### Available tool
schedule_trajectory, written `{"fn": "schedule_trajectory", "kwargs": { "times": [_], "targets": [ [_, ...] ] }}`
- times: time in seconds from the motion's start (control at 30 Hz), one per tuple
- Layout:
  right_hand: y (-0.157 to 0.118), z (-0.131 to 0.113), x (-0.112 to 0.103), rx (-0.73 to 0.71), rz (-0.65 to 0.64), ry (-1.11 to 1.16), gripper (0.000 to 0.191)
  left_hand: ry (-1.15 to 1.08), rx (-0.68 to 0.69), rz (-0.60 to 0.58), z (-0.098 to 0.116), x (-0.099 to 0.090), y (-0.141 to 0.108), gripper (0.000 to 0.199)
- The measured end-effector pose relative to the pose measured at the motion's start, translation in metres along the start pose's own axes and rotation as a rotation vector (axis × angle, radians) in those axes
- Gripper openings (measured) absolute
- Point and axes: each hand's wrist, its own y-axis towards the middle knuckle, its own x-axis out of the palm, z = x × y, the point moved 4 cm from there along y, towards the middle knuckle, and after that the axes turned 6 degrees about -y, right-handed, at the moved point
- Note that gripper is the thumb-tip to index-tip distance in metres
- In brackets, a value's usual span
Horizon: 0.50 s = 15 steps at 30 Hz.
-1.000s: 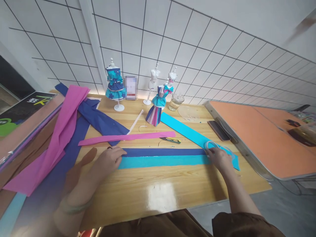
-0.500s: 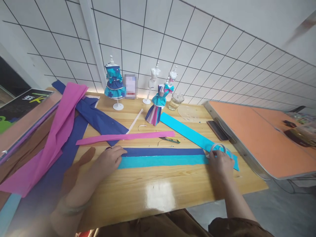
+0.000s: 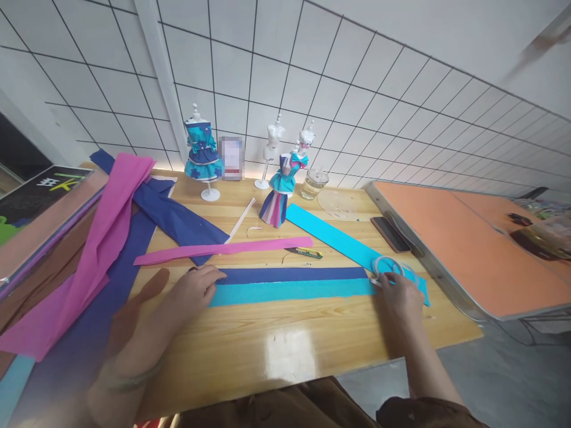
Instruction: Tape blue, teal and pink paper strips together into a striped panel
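Observation:
A dark blue strip (image 3: 294,274) lies along the upper edge of a teal strip (image 3: 289,292) on the wooden table. At their left end my left hand (image 3: 198,291) rests with its fingers pressed together; whether it pinches anything is hidden. My right hand (image 3: 400,294) is closed at the right end, its fingers on a white roll of tape (image 3: 388,267). Beneath the roll runs a bright blue strip (image 3: 332,236), slanting up and left. Above the strips lie a pink strip (image 3: 227,245) and a yellow-black cutter (image 3: 307,252).
Small mannequins, one in a blue dress (image 3: 203,151), stand along the wall beside a glass of liquid (image 3: 314,184). A phone (image 3: 391,233) lies at the right. Coloured sheets, including pink (image 3: 107,226), cover the left side. An orange board (image 3: 468,238) adjoins the table.
The view has shifted slightly. My right hand's fingers have moved a little off the tape roll's ring, which now shows more fully. My left hand stays at the strips' left end.

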Motion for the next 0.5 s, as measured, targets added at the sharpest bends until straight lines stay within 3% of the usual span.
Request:
{"fn": "schedule_trajectory", "kwargs": {
  "times": [0.17,0.23,0.33,0.43,0.5],
  "targets": [
    [-0.003,0.011,-0.014,-0.086,0.132,0.079,0.049,-0.006,-0.08,0.114,-0.002,-0.014,0.005,0.034],
    [-0.008,0.013,-0.019,-0.124,0.178,0.112,0.049,0.004,-0.215,0.175,-0.009,-0.026,0.005,0.033],
    [-0.024,0.01,-0.025,-0.277,0.27,0.175,0.037,0.045,-0.529,0.237,-0.024,-0.047,-0.004,0.033],
    [-0.049,0.001,-0.029,-0.472,0.367,0.219,0.022,0.067,-0.745,0.21,-0.032,-0.064,-0.019,0.031],
    [-0.065,-0.006,-0.028,-0.557,0.294,0.25,0.022,0.052,-0.799,0.154,-0.032,-0.07,-0.028,0.029]
  ]
}}
